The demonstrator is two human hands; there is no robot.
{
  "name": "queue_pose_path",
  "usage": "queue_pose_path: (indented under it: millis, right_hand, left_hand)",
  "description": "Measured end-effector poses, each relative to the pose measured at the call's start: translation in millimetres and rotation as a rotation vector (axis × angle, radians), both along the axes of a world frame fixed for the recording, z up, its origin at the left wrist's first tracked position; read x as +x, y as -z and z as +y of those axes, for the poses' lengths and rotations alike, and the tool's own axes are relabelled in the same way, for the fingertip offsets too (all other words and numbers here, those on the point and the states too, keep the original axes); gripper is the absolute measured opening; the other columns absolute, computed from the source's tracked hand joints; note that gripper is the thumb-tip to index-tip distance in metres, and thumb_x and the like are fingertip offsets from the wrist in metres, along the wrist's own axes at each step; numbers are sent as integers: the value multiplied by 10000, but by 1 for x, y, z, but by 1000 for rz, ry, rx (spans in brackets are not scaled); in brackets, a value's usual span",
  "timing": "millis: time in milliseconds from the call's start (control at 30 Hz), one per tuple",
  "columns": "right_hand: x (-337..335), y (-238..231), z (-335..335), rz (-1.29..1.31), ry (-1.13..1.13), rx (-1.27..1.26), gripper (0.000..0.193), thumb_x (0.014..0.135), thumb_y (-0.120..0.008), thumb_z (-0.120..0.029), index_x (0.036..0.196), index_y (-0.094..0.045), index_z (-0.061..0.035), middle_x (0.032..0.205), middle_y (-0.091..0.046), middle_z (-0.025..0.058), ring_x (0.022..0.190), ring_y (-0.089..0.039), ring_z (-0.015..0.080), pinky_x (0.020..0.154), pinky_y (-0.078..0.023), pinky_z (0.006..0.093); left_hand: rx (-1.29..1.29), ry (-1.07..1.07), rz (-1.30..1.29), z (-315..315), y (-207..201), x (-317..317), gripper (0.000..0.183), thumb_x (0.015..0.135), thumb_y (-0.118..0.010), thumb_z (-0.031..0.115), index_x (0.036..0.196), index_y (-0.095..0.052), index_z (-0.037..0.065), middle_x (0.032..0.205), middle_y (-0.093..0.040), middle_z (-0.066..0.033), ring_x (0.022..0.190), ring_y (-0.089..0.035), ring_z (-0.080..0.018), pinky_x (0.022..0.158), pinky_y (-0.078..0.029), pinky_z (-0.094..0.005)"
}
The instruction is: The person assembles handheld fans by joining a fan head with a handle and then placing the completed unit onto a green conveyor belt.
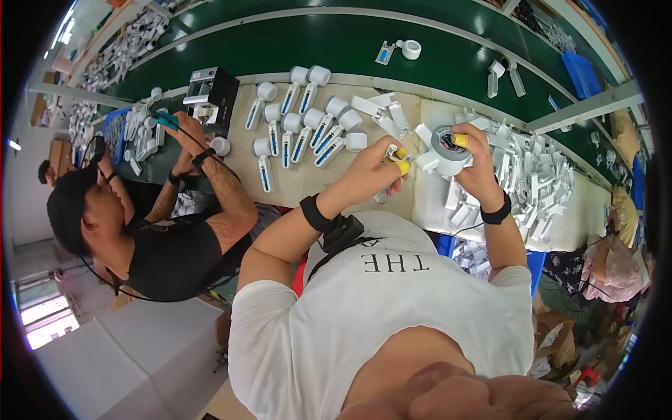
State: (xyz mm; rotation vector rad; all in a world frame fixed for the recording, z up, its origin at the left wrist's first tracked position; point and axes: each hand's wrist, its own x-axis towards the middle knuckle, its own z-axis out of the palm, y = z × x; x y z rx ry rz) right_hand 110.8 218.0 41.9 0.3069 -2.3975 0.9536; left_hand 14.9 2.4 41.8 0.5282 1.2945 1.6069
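Note:
My right hand (483, 168), yellow covers on some fingertips, is closed around a white round housing (448, 166) with a dark inside facing up. A short white neck (425, 162) sticks out of the housing toward my left hand (367, 171). That hand is closed in a pinch, also with yellow on its fingertips; a small pale part shows there, but its kind is unclear. Left of my hands stand rows of white round-headed handheld devices (323, 131) with blue strips. Several white handle shells (383, 112) lie just beyond my left hand.
A large heap of white plastic parts (535, 175) covers the bench on the right. At my left a co-worker (175, 238) holds a teal tool (166, 119) near a black machine (218, 94). Beyond the bench runs a green conveyor (315, 42) carrying a few parts.

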Motion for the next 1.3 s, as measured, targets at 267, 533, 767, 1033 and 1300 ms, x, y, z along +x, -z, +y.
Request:
queue_pose_path:
  millis: [267, 533, 767, 1033, 1300]
  right_hand:
    - [3, -8, -10, 50, 46, 165, 539, 609, -728, -16, 1068, -466, -122, 1096, -489, 110, 1034, -511, 303, 837, -428, 360]
    - [13, -38, -10, -277, -135, -221, 594, 648, -710, -58, 1180, -446, -77, 1169, -457, 127, 1080, -479, 280, 896, -383, 353]
    - [-21, -78, -10, -482, -400, -121, 421, 768, -622, -129, 1172, -514, -82, 1132, -459, 125, 1019, -470, 235, 856, -370, 293]
    - [-33, -30, -4, -577, -303, -286, 366, 826, -572, -119, 1174, -496, -38, 1088, -503, 68, 982, -493, 151, 833, -392, 252]
    - [-49, 8, 2, -670, -274, -509, 376, 835, -562, -158, 1192, -492, -62, 1053, -545, 50, 969, -501, 126, 841, -395, 262]
  left_hand:
    - [-159, -178, 657, -2, 6, 4, 235, 730, -559, 89, 923, -446, 20, 685, -582, -77, 547, -548, -104, 500, -447, -253]
    - [-212, -72, 808, -2, -2, 3, 269, 673, -592, 131, 885, -487, 5, 626, -559, -119, 541, -557, -183, 497, -425, -289]
    - [-181, 71, 640, 7, 6, 4, 291, 688, -576, 105, 941, -482, -5, 631, -557, -81, 515, -554, -136, 482, -439, -252]
    - [-246, 57, 524, 6, 15, 3, 298, 684, -589, 145, 891, -472, -34, 678, -569, -142, 576, -577, -200, 534, -456, -290]
    - [-143, 57, 26, 12, 29, -6, 160, 816, -508, 128, 916, -458, 14, 700, -557, -73, 500, -518, -115, 457, -430, -245]
